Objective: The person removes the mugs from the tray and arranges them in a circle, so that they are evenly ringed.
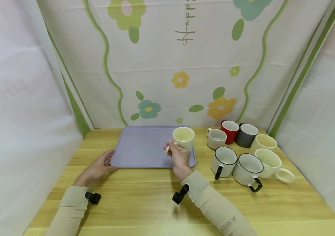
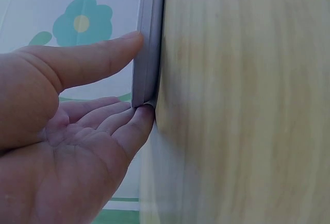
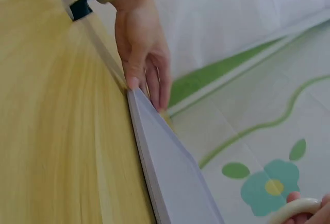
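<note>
The cream mug stands upright on the lavender tray, at the tray's far right corner; the right hand pinches the mug's handle, fingers curled round the loop, which faces the person. The left hand lies at the tray's near left corner with fingers relaxed and nearly straight; the left-wrist view shows the thumb and fingertips touching the tray's edge without closing on it (a steadying contact, not a grip).

Handling judgement: the mug appears to be glazed ceramic; it is rigid, moderately heavy for its size, smooth and therefore slippery, and it chips or breaks if knocked or dropped. The handle is the proper hold; a loop pinch lets the body swing, so a thumb laid on top of the loop gives better control. The mug looks empty, so spillage is not a concern.

The tray looks like thin, stiff plastic with a low raised rim; it is light and likely slides on the wooden table if pushed, which the left hand's contact resists.

Seven further mugs stand on the table to the right of the tray, closely grouped, some touching; the nearest, a white one, sits just beside the tray's right edge and is at risk from a careless swing.
</note>
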